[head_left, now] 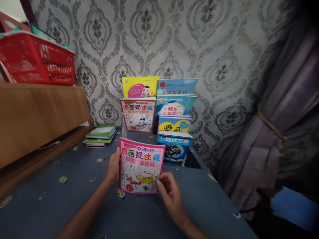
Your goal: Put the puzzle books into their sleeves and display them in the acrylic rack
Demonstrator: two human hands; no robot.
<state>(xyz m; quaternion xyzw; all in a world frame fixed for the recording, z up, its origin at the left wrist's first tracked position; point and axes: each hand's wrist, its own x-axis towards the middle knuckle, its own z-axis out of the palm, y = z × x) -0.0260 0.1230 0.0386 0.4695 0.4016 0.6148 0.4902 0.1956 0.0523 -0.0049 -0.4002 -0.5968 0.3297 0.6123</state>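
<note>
Between my hands a pink-bordered picture book (pixel 141 166) stands nearly upright, its cover with a fox and a tiger facing me. My left hand (pixel 114 165) grips its left edge, with most fingers hidden behind it. At the lower right edge, the thumb and fingers of my right hand (pixel 169 189) pinch the cover's side. Just behind stand two columns of books. The left column has a brown-bordered book (pixel 139 122) before a yellow book (pixel 128 83). On the right, a dark blue book (pixel 171 154) stands in front, with several others stepped up behind it.
A low stack of books (pixel 99 134) lies at the left, near a wooden cabinet (pixel 42 116) carrying a red basket (pixel 54 63). Patterned wallpaper (pixel 147 39) rises behind. A tied curtain (pixel 264 149) hangs at the right. The dark blue cloth (pixel 82 186) covers the surface.
</note>
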